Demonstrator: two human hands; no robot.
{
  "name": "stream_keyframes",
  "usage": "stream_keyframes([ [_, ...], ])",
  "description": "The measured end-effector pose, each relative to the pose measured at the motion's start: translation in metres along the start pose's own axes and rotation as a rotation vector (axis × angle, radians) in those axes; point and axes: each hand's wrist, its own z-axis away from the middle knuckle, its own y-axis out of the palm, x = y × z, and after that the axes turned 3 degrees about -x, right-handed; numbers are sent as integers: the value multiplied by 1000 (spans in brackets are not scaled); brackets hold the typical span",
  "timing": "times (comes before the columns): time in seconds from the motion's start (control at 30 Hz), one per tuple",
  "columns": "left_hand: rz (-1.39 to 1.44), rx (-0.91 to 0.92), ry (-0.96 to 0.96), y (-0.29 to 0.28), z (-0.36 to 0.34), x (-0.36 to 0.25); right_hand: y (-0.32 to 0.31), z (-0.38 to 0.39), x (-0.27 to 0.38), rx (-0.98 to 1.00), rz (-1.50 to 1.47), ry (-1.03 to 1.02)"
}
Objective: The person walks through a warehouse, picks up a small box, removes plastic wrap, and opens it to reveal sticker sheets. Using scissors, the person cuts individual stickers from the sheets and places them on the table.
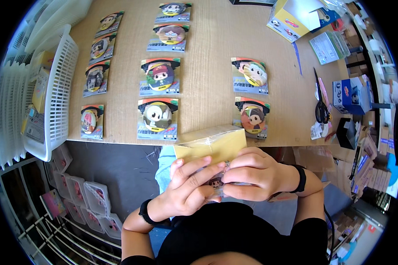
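Note:
A pale yellow cardboard box [210, 145] with clear wrap on top is tilted at the front edge of the wooden table. My left hand [190, 185] curls its fingers against the box's lower left part. My right hand [256, 174] has its fingers bent over the lower right part. Between my fingertips shows a small printed piece [216, 181] with a cartoon face, partly hidden. Carded round character badges lie beyond in columns on the table [205, 88], the nearest being a white-figure one [157, 118] and a dark-haired one [252, 117].
A white plastic basket [53, 132] holding packets stands at the left edge, with clear bins [95, 196] below. At the right are an open yellow box [283, 24], a clear container [325, 48], black scissors [322, 110], a blue box [351, 97] and a black holder [347, 132].

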Motion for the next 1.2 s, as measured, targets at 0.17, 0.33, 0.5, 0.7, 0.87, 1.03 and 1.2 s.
stream_keyframes([
  [0.17,1,-13,-1,-1,-1,-4,7,3,9,-63,13,33],
  [0.33,26,15,6,-2,-6,-5,13,9,10,-143,-45,92],
  [0.5,-92,14,-72,-4,-3,-16,14,7,13,-299,-4,-48],
  [0.7,81,-18,190,-8,-18,-35,-10,12,48,-498,58,-122],
  [0.87,279,15,332,39,-83,-52,-65,52,46,-522,364,-175],
  [1.03,208,75,195,97,-161,-57,-114,96,4,-495,591,38],
  [1.2,134,181,180,131,-177,-37,-119,123,-25,-489,517,282],
])
